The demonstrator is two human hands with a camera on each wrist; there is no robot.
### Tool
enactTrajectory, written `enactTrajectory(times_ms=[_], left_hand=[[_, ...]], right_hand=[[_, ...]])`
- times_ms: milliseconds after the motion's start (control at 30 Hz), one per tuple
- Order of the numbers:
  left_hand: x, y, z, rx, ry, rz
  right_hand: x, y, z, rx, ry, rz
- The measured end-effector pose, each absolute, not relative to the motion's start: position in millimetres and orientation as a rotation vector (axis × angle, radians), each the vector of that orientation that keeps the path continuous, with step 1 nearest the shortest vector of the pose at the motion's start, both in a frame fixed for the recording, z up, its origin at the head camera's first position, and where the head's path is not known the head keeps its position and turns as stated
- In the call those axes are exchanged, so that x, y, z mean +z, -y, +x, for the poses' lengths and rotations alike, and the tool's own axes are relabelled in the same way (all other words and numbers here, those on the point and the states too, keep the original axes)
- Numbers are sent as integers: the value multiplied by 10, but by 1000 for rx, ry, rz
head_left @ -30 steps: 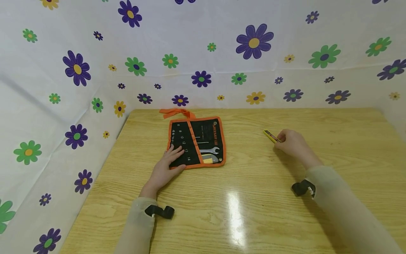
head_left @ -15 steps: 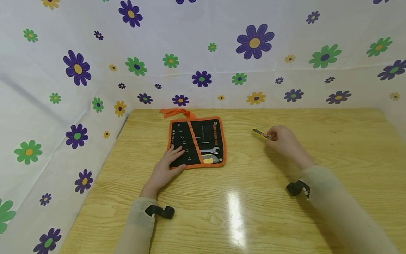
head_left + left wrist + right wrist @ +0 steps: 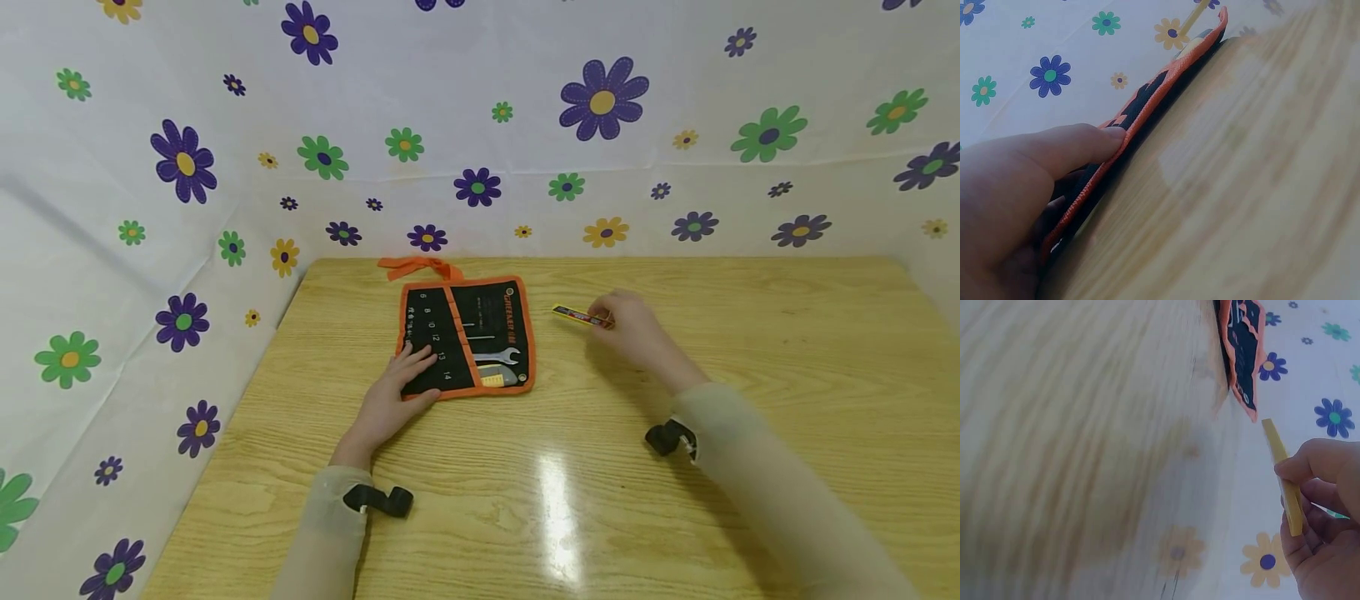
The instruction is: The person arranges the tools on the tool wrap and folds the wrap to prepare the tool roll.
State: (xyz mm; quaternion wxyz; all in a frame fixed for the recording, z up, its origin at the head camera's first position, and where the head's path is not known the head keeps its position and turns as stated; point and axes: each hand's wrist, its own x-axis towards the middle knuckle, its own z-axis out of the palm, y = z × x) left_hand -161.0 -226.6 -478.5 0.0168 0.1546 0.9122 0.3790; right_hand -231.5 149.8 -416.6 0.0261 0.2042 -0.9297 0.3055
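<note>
My left hand (image 3: 384,408) rests with spread fingers on the lower left part of a black tool pouch (image 3: 480,304) with orange edging. In the left wrist view its thumb (image 3: 1082,147) lies along the pouch's edge. A wrench (image 3: 501,357), a grey and yellow utility knife (image 3: 498,376) and thin metal tools (image 3: 482,337) stick out of the pouch's pockets. To the right of the pouch, my right hand (image 3: 633,329) pinches a slim yellow case (image 3: 567,315) with a dark and red label. The case's free end points left toward the pouch.
The wooden table (image 3: 487,500) runs back to a white flowered cloth (image 3: 517,100). An orange strap (image 3: 416,265) trails from the pouch's far edge. Black wrist mounts (image 3: 667,437) sit at both sleeves.
My right hand has moved left with the yellow case, bringing it close to the pouch and turning it more nearly level across the view. The left hand and pouch have stayed put.
</note>
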Motion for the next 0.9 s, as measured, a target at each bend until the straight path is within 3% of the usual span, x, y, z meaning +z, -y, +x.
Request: enactTrajectory(times_ms=[900], left_hand=[[-4804, 2270, -1613, 1178, -2830, 452]], right_hand=[[-4241, -593, -2672, 954, 2813, 838]])
